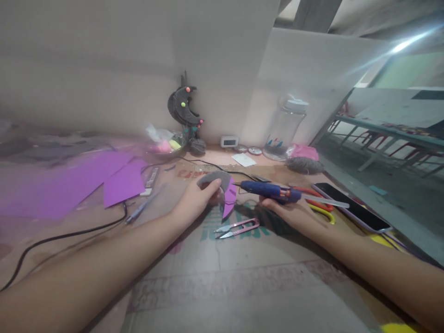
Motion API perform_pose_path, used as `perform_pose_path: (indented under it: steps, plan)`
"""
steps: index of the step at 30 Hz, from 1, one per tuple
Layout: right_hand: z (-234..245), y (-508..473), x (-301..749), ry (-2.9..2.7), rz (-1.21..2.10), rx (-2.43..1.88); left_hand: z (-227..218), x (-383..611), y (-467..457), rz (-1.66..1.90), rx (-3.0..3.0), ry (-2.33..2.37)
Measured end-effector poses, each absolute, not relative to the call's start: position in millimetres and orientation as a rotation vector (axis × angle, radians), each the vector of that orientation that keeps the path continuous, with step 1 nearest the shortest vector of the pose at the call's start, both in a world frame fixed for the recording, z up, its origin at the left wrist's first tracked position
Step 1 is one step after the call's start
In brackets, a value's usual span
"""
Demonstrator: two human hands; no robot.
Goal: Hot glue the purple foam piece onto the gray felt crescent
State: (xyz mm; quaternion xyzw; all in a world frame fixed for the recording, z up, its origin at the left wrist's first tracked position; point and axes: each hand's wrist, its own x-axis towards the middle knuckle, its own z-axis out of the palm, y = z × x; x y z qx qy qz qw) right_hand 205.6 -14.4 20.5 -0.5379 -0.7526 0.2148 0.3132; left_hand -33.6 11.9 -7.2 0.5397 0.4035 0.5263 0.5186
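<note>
Between the fingers and thumb of my left hand [198,196] is a curved crescent piece, with a grey fuzzy part [215,176] at the top and a purple part [229,198] tapering to a point below. My right hand [284,210] is wrapped round a blue hot glue gun [265,188]. Its nozzle points left and is at or very near the purple part's edge; I cannot tell if they touch. A clear glue stick [328,200] juts from the gun's back. Pink-handled thread snips [239,228] lie just below the crescent.
Purple sheets [125,185] and a pen [140,208] lie left, beside a black cord [69,235]. Scissors [324,213] and a phone [352,206] lie right. Behind stand a dark crescent ornament [182,104], a small digital clock [229,141], a clear bottle [282,129] and grey yarn [305,165].
</note>
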Motion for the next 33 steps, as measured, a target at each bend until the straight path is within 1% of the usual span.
perform_pose_path:
  steps: [6, 10, 21, 33]
  plan:
    - [15, -17, 207, -2.01, 0.677, -1.384, -11, -35, 15, 1.232, 1.358, 0.993]
    - [14, -19, 208, -2.069, 0.739, -1.434, -9, -35, 14, 1.23, 1.354, 1.021]
    - [6, -13, 206, -2.098, 0.602, -1.418, -13, -35, 16, 1.219, 1.346, 0.978]
    - [5, -14, 206, -2.13, 0.597, -1.488, -13, -35, 15, 1.195, 1.37, 1.0]
